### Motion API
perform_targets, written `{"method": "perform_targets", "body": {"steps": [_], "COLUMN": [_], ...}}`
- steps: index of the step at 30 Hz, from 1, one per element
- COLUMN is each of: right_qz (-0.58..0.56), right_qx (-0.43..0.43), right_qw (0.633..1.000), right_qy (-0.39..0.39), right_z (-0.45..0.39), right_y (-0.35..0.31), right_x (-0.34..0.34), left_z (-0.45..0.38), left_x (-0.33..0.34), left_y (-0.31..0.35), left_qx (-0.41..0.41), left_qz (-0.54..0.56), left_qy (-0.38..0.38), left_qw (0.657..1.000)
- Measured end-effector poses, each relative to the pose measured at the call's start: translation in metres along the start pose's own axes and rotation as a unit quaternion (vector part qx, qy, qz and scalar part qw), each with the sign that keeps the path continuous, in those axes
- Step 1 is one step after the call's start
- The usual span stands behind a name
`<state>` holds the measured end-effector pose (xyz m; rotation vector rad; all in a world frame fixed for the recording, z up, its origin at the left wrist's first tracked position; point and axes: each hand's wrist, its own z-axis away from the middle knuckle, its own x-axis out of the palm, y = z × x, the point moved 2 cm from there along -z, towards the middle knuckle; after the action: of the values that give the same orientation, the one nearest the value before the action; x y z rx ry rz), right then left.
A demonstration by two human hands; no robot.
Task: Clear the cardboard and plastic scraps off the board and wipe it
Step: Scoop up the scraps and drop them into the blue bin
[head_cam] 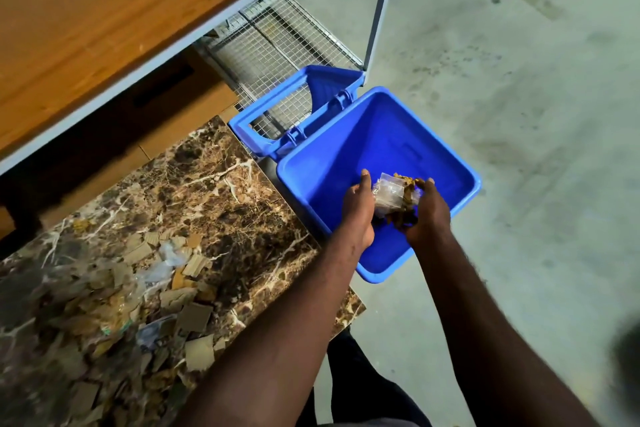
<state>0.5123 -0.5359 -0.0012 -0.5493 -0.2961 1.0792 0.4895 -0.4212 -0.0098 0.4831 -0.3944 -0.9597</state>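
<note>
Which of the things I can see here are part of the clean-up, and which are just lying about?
Part of the job:
marbled board
scraps left on the board
handful of scraps held between left hand and right hand
blue bin

Just there:
wooden tabletop
wire rack
cardboard box

Board (214,204) cut off at left and bottom edges. Near-left scraps (104,305) blurred. Dark blur (627,354) at right edge: unidentifiable.

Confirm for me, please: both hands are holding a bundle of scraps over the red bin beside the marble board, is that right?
Not quite: the bin is blue, not red, as the head view shows. Both the left hand and right hand do hold the bundle of scraps over it, beside the marble board.
</note>
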Motion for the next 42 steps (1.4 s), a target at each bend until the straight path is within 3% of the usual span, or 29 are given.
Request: {"method": "perform_targets", "body": {"steps": [9,16,21,30,36,42], "right_qz": [0.041,0.051,0.058,0.125,0.215,0.374], "right_qx": [-0.005,-0.035,-0.040,-0.063,-0.104,-0.136], "right_qw": [0.998,0.997,0.998,0.980,0.935,0.845], "right_qy": [0.042,0.041,0.004,-0.143,-0.264,-0.357], "right_z": [-0.008,-0.002,0.006,0.079,0.135,0.183], "right_y": [0.014,0.027,0.039,0.085,0.147,0.223], "right_x": [-0.005,-0.001,0.011,0.094,0.153,0.198], "left_z": [0.013,0.019,0.017,0.038,0.062,0.091], "left_x": [-0.027,-0.042,-0.066,-0.154,-0.251,-0.364], "left_y": [0.005,-0.003,-0.005,0.003,-0.006,-0.026], "left_qx": [-0.107,-0.089,-0.064,0.029,0.082,0.189], "left_qz": [0.060,0.079,0.105,0.145,0.179,0.123], "left_qy": [-0.042,-0.043,-0.025,0.055,0.134,0.245], "left_qw": [0.992,0.992,0.992,0.988,0.971,0.943]}}
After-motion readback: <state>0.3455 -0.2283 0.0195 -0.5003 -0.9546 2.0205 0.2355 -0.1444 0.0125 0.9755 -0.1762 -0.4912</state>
